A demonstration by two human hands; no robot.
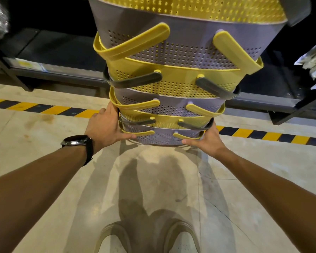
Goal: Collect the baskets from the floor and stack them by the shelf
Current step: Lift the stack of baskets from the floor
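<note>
**Tall basket stack gripped at the base, by the shelf**

Basket stack (173,83) stands centre frame, just before the shelf (49,52) along the top. Left hand (106,125) and right hand (207,141) clasp its bottom sides, thumbs in front. Likely light, stiff plastic but tippy. Hold low, not by the swinging handles (140,41).

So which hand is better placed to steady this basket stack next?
Probably left: the left hand reaches higher up the side of the stack, across several baskets; the right hand sits near its base.

Dim overhead light, forked floor (44,179) shadows, perhaps fisheye-warped edges.
</note>
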